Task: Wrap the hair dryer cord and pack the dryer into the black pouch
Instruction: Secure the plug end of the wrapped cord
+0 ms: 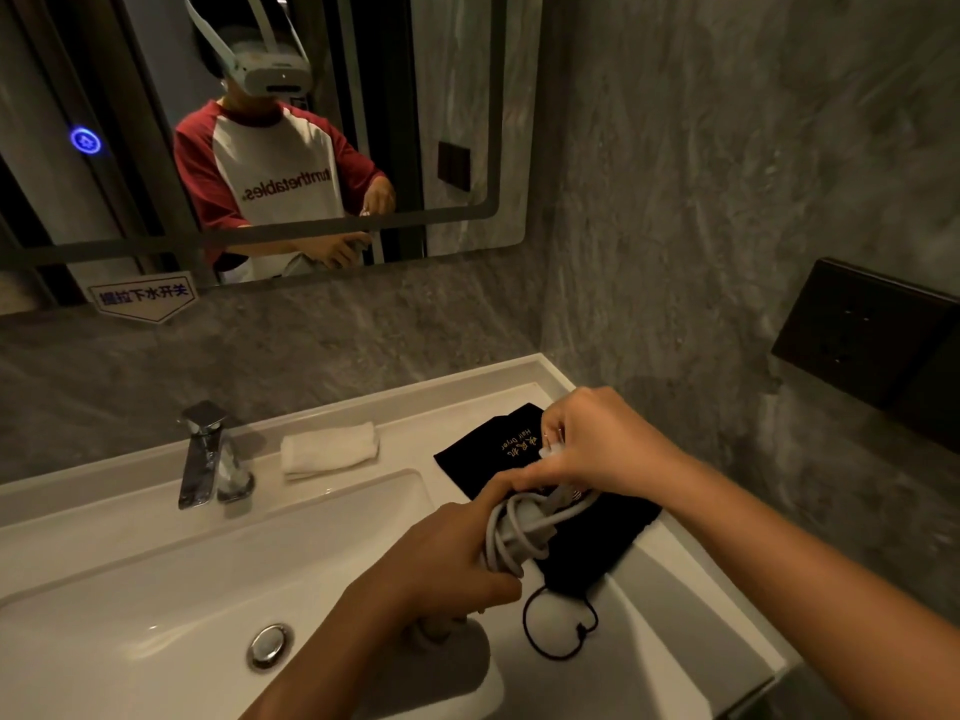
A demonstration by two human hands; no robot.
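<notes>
White sink (156, 579) with chrome faucet (205, 454) and drain (269, 645); folded white towel (330, 449) on its back ledge. Mirror (467, 122) above reflects a shirt printed "turnthetables", reversed; a sticker (143, 296) with Chinese characters sits at its lower edge. Black pouch (498, 449) lies flat on the counter right of the basin, gold lettering "Hair Dryer", drawstring (561, 626) looped loose. Left hand (441, 558) grips the grey hair dryer (524, 527) above the pouch, cord (506, 543) coiled around it. Right hand (597, 444), fingers closed, pinches the cord's end.
</notes>
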